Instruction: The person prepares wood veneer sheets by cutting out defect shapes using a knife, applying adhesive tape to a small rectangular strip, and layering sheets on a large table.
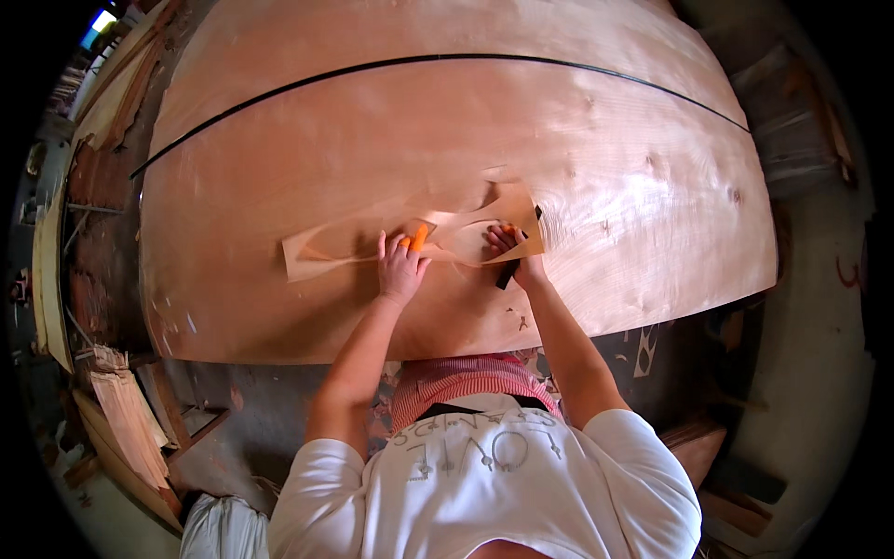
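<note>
A thin tan veneer strip [461, 222] with large curved cut-outs lies across the near middle of a wide, light-brown wood sheet, its edges lifting in places. On the strip's lower middle rests my left hand [402, 270], fingers spread and partly stretched, with orange covers on some fingertips. My right hand [514, 250] is at the strip's right end, its fingers curled, one with an orange cover. A black flat piece [507, 274] sticks out beside the right palm, and a bit of black also shows above that hand. The grip itself is partly hidden.
The wood sheet [643, 214] fills most of the view and bows at its edges. Across its far part runs a long black strip [438, 57]. Stacked veneer pieces [126, 410] stand at the lower left, with a white sack [228, 529] nearby. Scraps litter the dark floor.
</note>
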